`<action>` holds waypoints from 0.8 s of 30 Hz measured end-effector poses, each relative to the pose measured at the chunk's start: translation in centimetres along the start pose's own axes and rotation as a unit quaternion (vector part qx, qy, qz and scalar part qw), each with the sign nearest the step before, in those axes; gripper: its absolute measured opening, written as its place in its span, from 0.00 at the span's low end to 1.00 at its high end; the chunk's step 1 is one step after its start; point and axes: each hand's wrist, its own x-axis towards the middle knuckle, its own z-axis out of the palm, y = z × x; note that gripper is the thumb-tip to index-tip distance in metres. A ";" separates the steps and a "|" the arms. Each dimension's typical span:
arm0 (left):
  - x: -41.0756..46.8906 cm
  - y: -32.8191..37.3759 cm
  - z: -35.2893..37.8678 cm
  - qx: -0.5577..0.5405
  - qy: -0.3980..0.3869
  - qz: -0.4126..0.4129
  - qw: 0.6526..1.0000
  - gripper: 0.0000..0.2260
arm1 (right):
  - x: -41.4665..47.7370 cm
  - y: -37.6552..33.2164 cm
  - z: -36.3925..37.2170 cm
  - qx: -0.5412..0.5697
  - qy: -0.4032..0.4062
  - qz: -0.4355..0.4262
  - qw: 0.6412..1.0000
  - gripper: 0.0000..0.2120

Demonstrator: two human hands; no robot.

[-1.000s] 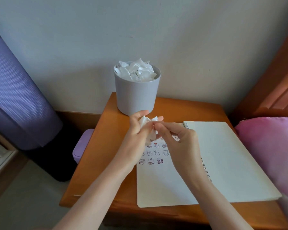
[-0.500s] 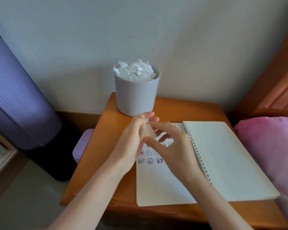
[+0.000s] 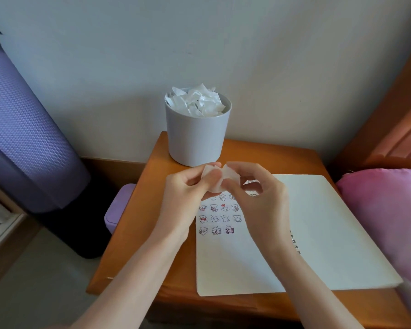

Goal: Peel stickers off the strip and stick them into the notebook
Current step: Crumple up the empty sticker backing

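Both hands meet above the far edge of the notebook (image 3: 330, 233), just short of the grey cup (image 3: 197, 136) of paper scraps at twelve o'clock on the counter (image 3: 152, 222). The left hand (image 3: 185, 193) and right hand (image 3: 261, 200) each pinch the small white strip (image 3: 214, 184) between thumb and fingers (image 3: 195, 173), holding it crumpled in the air. It looks feather-light, limp and easily torn, so a sticker is best lifted by its corner. Whether one is lifting is too blurred to tell. Rows of stickers (image 3: 220, 219) fill the left page.
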 end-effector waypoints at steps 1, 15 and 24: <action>-0.1 0.0 0.0 -0.002 0.009 0.001 1.000 0.12 | -0.1 0.1 0.3 -0.007 0.007 -0.014 1.000 0.11; -0.7 0.4 0.8 -0.089 0.020 -0.107 0.990 0.12 | -0.1 0.6 1.0 -0.021 -0.010 -0.032 0.999 0.18; -0.8 0.6 0.0 -0.153 0.007 -0.096 0.984 0.17 | -0.4 0.2 1.5 -0.021 -0.001 -0.044 0.999 0.14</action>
